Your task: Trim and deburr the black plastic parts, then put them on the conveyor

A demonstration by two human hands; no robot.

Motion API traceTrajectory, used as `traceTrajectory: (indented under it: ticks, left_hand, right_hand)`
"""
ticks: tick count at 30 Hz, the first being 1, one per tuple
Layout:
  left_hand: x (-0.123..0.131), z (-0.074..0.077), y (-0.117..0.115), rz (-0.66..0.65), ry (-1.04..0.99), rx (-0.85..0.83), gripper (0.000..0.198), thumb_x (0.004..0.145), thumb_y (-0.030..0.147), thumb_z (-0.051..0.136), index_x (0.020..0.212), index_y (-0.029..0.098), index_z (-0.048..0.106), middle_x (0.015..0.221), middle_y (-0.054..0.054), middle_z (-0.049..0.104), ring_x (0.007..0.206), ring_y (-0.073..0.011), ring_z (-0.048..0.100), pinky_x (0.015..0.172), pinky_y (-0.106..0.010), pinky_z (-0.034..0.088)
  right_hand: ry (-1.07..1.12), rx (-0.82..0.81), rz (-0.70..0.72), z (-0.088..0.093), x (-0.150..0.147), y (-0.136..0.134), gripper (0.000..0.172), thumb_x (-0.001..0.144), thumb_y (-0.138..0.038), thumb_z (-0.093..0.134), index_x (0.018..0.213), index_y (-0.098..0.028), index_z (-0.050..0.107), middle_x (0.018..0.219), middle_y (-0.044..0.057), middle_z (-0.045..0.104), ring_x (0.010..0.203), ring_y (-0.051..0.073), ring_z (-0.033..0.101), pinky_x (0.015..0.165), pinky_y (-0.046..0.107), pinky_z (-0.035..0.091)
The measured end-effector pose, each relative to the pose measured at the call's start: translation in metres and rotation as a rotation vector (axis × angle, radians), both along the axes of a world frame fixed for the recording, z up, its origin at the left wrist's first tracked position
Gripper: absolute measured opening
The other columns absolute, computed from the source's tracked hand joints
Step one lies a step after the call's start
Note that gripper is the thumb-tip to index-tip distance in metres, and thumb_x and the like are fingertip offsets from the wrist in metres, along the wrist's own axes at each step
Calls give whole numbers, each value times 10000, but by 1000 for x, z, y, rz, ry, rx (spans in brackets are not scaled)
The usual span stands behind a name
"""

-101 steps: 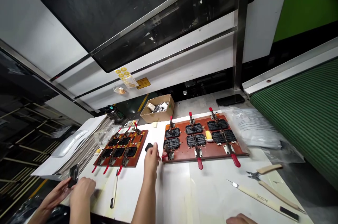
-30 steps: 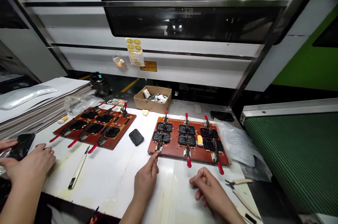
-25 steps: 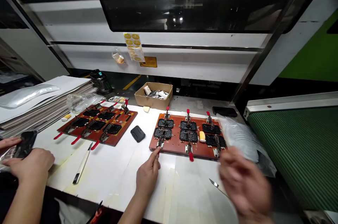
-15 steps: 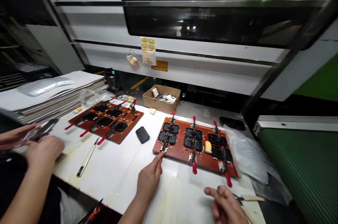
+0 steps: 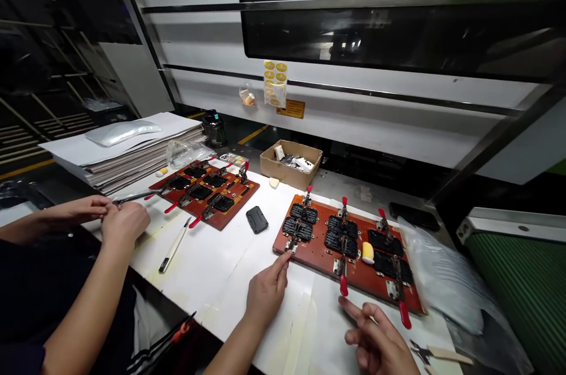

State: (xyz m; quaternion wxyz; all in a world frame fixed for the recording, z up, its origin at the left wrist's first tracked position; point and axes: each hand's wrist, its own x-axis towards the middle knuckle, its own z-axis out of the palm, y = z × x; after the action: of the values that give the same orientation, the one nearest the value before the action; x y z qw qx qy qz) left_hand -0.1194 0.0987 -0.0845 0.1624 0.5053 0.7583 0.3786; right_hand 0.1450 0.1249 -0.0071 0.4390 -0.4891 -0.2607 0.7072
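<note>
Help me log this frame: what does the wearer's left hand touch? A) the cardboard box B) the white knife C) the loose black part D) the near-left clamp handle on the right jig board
D: the left hand has its fingertips on that clamp handle at the jig board corner.

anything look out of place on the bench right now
One black part lies loose on the white table between the two red jigs, while the others sit clamped in place. A small yellow-white block also rests on the right jig among its black parts.
</note>
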Motion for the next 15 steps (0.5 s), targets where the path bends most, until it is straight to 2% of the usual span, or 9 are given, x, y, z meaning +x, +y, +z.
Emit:
traceTrajectory:
  ticks: [2, 4, 6, 8, 10, 12, 14, 15]
  left_hand:
    - [0, -1, 0, -4, 0, -3, 474, 1091, 397, 405, 1441, 356, 721, 773, 29, 753, 694, -138, 691, 745, -243, 510]
    - [0, 0, 0, -9, 0, -7, 474, 1093, 390, 401, 1446, 357, 717, 777, 29, 756, 699, -136, 695, 744, -240, 512]
    - [0, 2, 0, -6, 2, -2, 476, 1091, 384, 398, 1438, 343, 722, 768, 27, 757, 687, -136, 690, 723, -236, 511]
    - [0, 3, 0, -3, 4, 11, 476, 1084, 370, 400, 1420, 328, 734, 748, 25, 754, 663, -135, 680, 694, -231, 507]
    - [0, 3, 0, -3, 3, 23, 475, 1075, 353, 406, 1409, 320, 741, 744, 25, 756, 652, -132, 674, 684, -226, 505]
    - [0, 2, 0, -8, 2, 25, 471, 1070, 342, 415, 1410, 325, 741, 758, 26, 764, 664, -129, 678, 700, -223, 508]
    - [0, -1, -1, -11, 1, 14, 469, 1073, 345, 421, 1427, 338, 729, 778, 29, 769, 689, -127, 686, 727, -222, 508]
    - [0, -2, -1, -12, 0, 5, 470, 1076, 345, 421, 1437, 344, 722, 785, 31, 768, 701, -128, 690, 737, -222, 507]
  right_hand:
    - [146, 73, -56, 7, 4, -3, 526, 683, -371, 1011, 926, -264, 557, 1002, 38, 789, 635, 151, 621, 477, 208, 439]
    - [301, 208, -146, 26, 20, 3, 436, 739, -255, 938, 909, -280, 537, 795, -32, 678, 564, 120, 511, 502, 222, 472]
    - [339, 277, -193, 38, 34, 12, 384, 769, -214, 897, 900, -283, 542, 702, -53, 564, 545, 118, 463, 504, 222, 483]
    - [261, 232, -182, 32, 35, 18, 377, 773, -261, 919, 927, -277, 576, 729, -44, 584, 566, 116, 485, 499, 210, 477]
    - [146, 118, -147, 12, 24, 16, 452, 733, -332, 978, 951, -269, 586, 834, -19, 692, 586, 111, 527, 485, 197, 448]
    - [59, -3, -91, -8, 10, 7, 541, 663, -366, 1024, 939, -254, 572, 1043, 53, 786, 709, 170, 663, 490, 202, 439]
    - [59, -68, -17, -11, 7, -2, 559, 619, -328, 1033, 914, -240, 566, 1221, 112, 783, 888, 256, 740, 521, 223, 476]
    - [100, -53, -11, -6, 10, -4, 532, 614, -281, 1016, 905, -237, 573, 1192, 102, 781, 878, 246, 737, 522, 225, 482]
